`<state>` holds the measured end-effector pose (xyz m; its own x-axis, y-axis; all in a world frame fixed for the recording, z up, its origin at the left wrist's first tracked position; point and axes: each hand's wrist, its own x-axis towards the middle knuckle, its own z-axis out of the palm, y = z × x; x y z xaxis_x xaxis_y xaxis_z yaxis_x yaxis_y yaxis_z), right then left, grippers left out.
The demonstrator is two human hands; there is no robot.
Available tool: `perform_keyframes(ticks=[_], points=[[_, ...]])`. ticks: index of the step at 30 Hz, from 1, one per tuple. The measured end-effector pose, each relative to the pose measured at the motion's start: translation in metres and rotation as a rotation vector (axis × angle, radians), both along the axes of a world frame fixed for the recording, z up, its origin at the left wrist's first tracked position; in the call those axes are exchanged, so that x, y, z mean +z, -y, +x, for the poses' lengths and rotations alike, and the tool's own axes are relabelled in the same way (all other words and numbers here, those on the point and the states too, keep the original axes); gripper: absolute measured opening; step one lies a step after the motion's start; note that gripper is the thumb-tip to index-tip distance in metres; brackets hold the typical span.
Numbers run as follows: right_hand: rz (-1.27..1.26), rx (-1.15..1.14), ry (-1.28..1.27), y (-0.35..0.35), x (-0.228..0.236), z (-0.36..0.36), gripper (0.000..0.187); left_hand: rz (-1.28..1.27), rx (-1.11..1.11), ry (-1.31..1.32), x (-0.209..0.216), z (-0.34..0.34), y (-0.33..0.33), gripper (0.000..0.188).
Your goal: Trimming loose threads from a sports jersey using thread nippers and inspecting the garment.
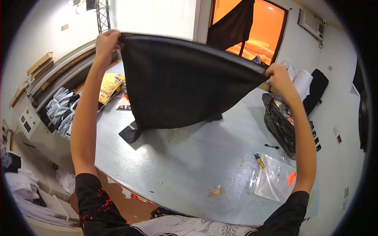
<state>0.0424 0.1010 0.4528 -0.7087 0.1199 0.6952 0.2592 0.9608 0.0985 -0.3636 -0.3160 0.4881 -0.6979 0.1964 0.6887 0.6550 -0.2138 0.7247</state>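
Note:
A wide black cloth [177, 80] hangs stretched between my two raised hands above the table. My left hand [108, 46] is closed on its upper left corner. Lower and farther to the right, my right hand [280, 80] grips the other end of the top edge. The cloth sags in the middle, and its lower edge hangs close to the tabletop. A dark folded piece [130, 133] lies on the table by the cloth's lower left corner; whether it is joined to the cloth I cannot tell.
The pale grey table [189, 165] carries a black plastic bag [277, 124], a black marker [271, 146], yellow-handled thread snips [260, 161] and clear plastic sleeves [273, 183]. A yellow package [111, 87] sits at far left. Bundled grey garments [61, 106] are beyond the left edge.

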Motion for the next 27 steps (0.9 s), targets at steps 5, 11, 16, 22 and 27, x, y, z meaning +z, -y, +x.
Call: perform_keyframes(ticks=[5,11,16,22,27], points=[[0.11,0.035,-0.104,0.002,0.075,0.01,0.018,0.236,-0.077,0.024,0.074,0.0,0.019,0.018],[0.232,0.102,-0.152,-0.011,0.128,0.026,0.015,0.244,-0.155,-0.043,0.15,0.033,0.038,0.02],[0.319,0.199,-0.044,-0.014,0.109,0.061,0.019,0.3,-0.285,-0.133,0.133,0.09,0.039,0.03],[0.04,0.128,0.05,-0.015,0.059,0.039,0.033,-0.205,-0.393,-0.124,0.035,0.011,0.02,0.04],[-0.074,0.056,0.024,-0.03,0.067,0.017,0.029,-0.121,-0.449,0.079,-0.03,-0.022,0.005,0.034]])
